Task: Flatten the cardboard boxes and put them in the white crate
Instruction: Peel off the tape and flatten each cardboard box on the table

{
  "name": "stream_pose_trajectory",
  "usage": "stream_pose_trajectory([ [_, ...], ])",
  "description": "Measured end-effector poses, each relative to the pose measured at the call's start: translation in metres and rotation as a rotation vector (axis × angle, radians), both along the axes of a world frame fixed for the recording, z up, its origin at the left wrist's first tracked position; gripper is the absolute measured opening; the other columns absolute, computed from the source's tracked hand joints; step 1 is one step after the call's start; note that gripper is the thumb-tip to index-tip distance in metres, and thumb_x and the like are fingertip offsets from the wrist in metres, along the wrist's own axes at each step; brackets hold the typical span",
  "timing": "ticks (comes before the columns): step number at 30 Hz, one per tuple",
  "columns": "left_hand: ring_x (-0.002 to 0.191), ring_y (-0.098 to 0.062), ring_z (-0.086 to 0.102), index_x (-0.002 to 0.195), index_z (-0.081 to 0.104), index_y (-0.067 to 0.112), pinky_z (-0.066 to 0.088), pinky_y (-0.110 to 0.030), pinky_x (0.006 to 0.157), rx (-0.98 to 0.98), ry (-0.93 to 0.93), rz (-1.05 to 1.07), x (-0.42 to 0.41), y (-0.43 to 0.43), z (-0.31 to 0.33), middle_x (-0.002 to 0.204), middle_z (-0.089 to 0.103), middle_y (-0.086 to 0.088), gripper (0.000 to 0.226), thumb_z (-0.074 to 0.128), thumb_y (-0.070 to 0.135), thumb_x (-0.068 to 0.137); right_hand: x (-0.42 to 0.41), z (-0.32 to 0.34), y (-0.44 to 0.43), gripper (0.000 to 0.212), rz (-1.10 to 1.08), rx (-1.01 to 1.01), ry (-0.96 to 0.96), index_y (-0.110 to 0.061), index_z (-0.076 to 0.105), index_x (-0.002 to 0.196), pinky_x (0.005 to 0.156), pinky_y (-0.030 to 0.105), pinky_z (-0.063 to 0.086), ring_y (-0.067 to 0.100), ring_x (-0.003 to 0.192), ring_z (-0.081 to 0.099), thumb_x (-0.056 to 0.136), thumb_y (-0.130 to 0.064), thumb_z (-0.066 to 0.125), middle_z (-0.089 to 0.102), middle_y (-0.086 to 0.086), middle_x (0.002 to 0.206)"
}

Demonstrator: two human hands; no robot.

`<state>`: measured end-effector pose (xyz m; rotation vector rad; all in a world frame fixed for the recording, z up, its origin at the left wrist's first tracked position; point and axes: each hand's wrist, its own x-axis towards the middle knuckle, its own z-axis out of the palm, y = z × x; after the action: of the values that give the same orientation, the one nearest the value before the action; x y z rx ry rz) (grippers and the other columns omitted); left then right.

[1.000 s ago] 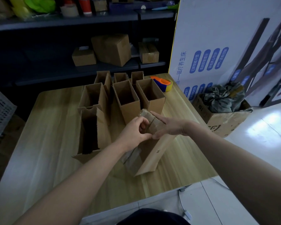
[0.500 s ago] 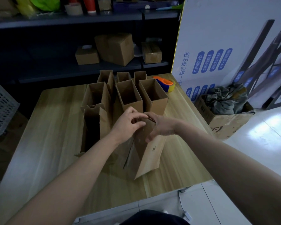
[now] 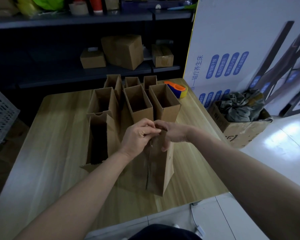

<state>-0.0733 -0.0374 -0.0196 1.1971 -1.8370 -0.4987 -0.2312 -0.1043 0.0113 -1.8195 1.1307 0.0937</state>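
Observation:
A tall brown cardboard box (image 3: 160, 168) stands upright near the front of the wooden table (image 3: 47, 144). My left hand (image 3: 137, 135) and my right hand (image 3: 171, 134) both grip its top end, fingers pinching at the taped seam. Several more open brown boxes (image 3: 139, 103) stand in rows behind it, and one (image 3: 99, 137) lies tipped at the left. A corner of the white crate (image 3: 0, 115) shows at the far left edge, beyond the table.
An orange and blue tape dispenser (image 3: 177, 89) sits at the table's back right. A dark shelf with sealed boxes (image 3: 123, 51) runs behind. A large white printed board (image 3: 241, 49) and a floor carton of crumpled material (image 3: 241, 113) stand to the right.
The box has been tilted from leaning to nearly upright. Both hands have shifted to its top end and closed together there.

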Motion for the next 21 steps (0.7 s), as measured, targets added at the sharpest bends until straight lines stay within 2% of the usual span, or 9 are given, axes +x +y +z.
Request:
stream_pose_trajectory([
  [6, 0.088, -0.005, 0.056, 0.089, 0.073, 0.012, 0.055, -0.022, 0.079, 0.027, -0.126, -0.008, 0.006, -0.003, -0.003, 0.098, 0.048, 0.012, 0.009, 0.064, 0.009, 0.086, -0.005, 0.000, -0.006, 0.082, -0.016, 0.030, -0.035, -0.039, 0.038, 0.135, 0.107, 0.054, 0.035, 0.027, 0.123, 0.044, 0.069, -0.005, 0.073, 0.050, 0.002, 0.128],
  [9, 0.086, -0.008, 0.054, 0.087, 0.071, 0.013, 0.054, -0.025, 0.076, 0.018, -0.228, -0.003, 0.011, -0.006, 0.002, 0.095, 0.051, 0.009, 0.008, 0.064, 0.009, 0.086, -0.003, 0.001, -0.008, 0.083, -0.013, 0.032, -0.021, -0.039, 0.036, 0.138, 0.108, 0.054, 0.033, 0.027, 0.124, 0.043, 0.072, -0.004, 0.071, 0.049, 0.001, 0.129],
  [13, 0.084, -0.007, 0.048, 0.086, 0.071, 0.012, 0.049, -0.021, 0.073, -0.010, -0.335, -0.040, 0.025, -0.003, 0.002, 0.087, 0.052, 0.008, 0.011, 0.063, 0.005, 0.086, -0.004, 0.003, -0.011, 0.080, -0.056, 0.028, 0.010, -0.040, 0.037, 0.141, 0.112, 0.054, 0.025, 0.028, 0.132, 0.033, 0.077, -0.002, 0.067, 0.042, 0.003, 0.140],
  [17, 0.083, -0.003, 0.046, 0.081, 0.065, 0.021, 0.041, -0.018, 0.074, 0.111, -0.344, -0.010, 0.032, -0.004, 0.002, 0.081, 0.045, 0.020, 0.020, 0.056, 0.006, 0.091, -0.001, 0.001, -0.014, 0.074, -0.109, 0.050, -0.008, -0.037, 0.039, 0.142, 0.114, 0.055, 0.022, 0.030, 0.136, 0.030, 0.081, -0.002, 0.064, 0.040, 0.006, 0.145],
  [19, 0.084, -0.004, 0.047, 0.078, 0.060, 0.023, 0.039, -0.017, 0.076, 0.176, -0.332, 0.012, 0.033, -0.005, 0.004, 0.081, 0.047, 0.017, 0.024, 0.053, 0.005, 0.092, 0.003, -0.001, -0.016, 0.072, -0.124, 0.047, -0.014, -0.036, 0.040, 0.141, 0.114, 0.054, 0.022, 0.030, 0.137, 0.030, 0.082, -0.003, 0.064, 0.040, 0.007, 0.145],
  [21, 0.084, -0.004, 0.049, 0.078, 0.059, 0.019, 0.041, -0.014, 0.076, 0.238, -0.233, 0.034, 0.035, -0.003, 0.006, 0.083, 0.050, 0.012, 0.024, 0.050, 0.002, 0.092, 0.005, -0.003, -0.018, 0.070, -0.146, 0.049, -0.019, -0.038, 0.043, 0.139, 0.114, 0.056, 0.021, 0.031, 0.139, 0.028, 0.082, -0.004, 0.064, 0.039, 0.006, 0.147],
])
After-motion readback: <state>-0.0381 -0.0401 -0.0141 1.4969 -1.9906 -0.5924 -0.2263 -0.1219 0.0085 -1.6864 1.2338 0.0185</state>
